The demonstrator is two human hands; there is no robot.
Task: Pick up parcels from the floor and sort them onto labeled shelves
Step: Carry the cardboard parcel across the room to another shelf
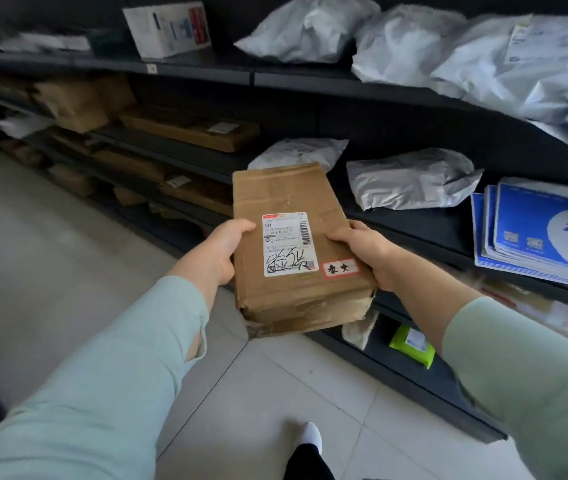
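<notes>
A: Quick pass. What's held?

B: Cardboard parcel, centre of the frame, off the floor, carried flat in front of the shelves. Left hand on its left edge, right hand on its right edge. Fingers of both are clenched around the box sides, thumbs on top.

A: Labels?

B: White shipping label with handwritten marks, plus a small red-bordered sticker at the lower right of the top face. Can't read either well enough to name a shelf.

A: Progress?

B: Pickup looks done for this one; placing isn't. It hovers near the middle shelf edge, not resting on it. Shelves already carry plenty: grey poly bags at right centre and upper right, blue envelopes far right, brown boxes down the left, a green packet on the bottom shelf.

A: Left on the floor?

B: Visible tile floor shows no parcels; the rest is out of view, so remaining count unknown.
</notes>
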